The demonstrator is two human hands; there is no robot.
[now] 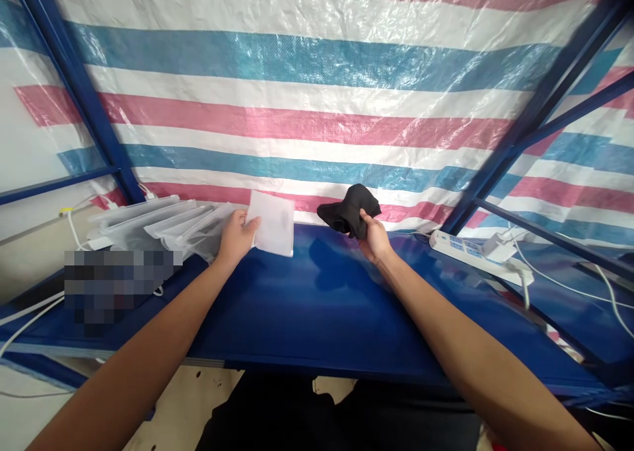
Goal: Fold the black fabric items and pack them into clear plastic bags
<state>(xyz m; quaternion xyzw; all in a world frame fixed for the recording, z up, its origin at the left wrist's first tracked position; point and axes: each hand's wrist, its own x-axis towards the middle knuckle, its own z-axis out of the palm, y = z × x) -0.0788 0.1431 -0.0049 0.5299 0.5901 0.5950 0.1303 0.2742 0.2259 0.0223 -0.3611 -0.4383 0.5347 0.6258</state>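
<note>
My left hand (238, 235) grips a flat, translucent white zip bag (271, 223) by its left edge, fingers behind and thumb in front. Several similar frosted bags (171, 223) lean in a row just left of that hand. In my right hand (372, 236) is a bunched piece of black cloth (349, 210), pinched at its right side and raised above the blue shelf (307, 312). What kind of cloth item it is, I cannot tell. A gap separates the bag from the cloth.
A white power strip (478, 256) with plugs and cables lies at the right. Blue metal posts (79, 88) frame both sides. Striped plastic sheeting (307, 101) hangs behind the shelf. White cables (30, 325) run along the left, beside a blurred-out patch.
</note>
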